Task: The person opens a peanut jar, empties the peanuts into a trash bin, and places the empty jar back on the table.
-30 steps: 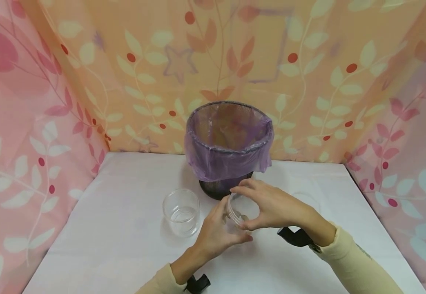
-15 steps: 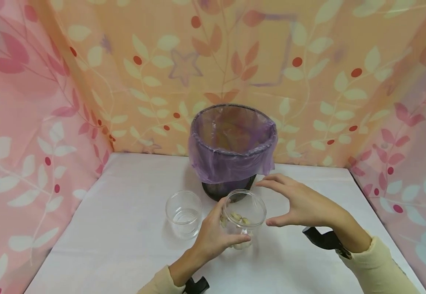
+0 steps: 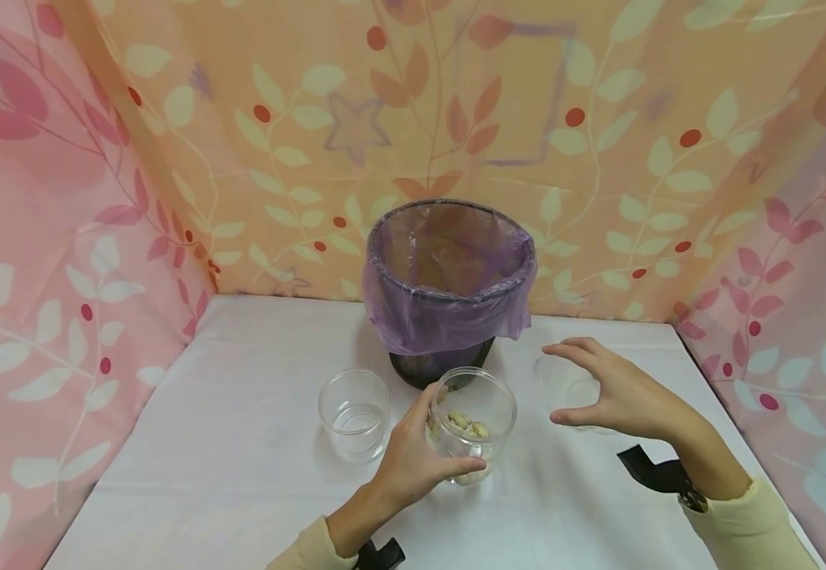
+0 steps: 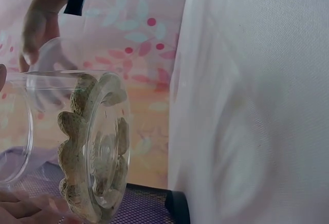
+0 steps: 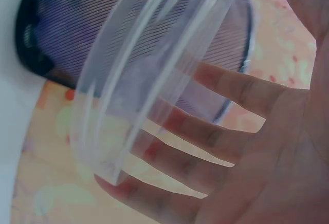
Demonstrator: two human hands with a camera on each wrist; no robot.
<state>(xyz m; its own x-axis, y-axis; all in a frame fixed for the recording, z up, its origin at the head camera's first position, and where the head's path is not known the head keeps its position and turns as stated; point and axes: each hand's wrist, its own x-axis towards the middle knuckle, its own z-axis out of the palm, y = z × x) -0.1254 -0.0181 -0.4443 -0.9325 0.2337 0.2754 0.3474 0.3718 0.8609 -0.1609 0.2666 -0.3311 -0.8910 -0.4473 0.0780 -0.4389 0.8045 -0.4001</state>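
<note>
In the head view, my left hand (image 3: 413, 455) grips a clear round jar (image 3: 480, 451), thumb on the near side. Peanuts in their shells (image 3: 468, 425) lie at its bottom; the left wrist view shows these peanuts (image 4: 73, 142) close up through the wall. The mouth of the jar is uncovered. To its right my right hand (image 3: 619, 392) holds a clear round lid (image 5: 121, 100) between thumb and spread fingers. That lid is faint in the head view. A second clear jar (image 3: 355, 435) stands upright left of my left hand, with no contents visible.
Behind the jars stands a black mesh wastebasket (image 3: 441, 364) lined with a purple bag (image 3: 448, 321). A white cloth (image 3: 241, 443) covers the table. Patterned curtains (image 3: 170, 119) enclose the back and both sides.
My right hand has left the first jar's rim and moved right. That jar has gone from tilted to nearly upright in my left hand, which has hardly shifted.
</note>
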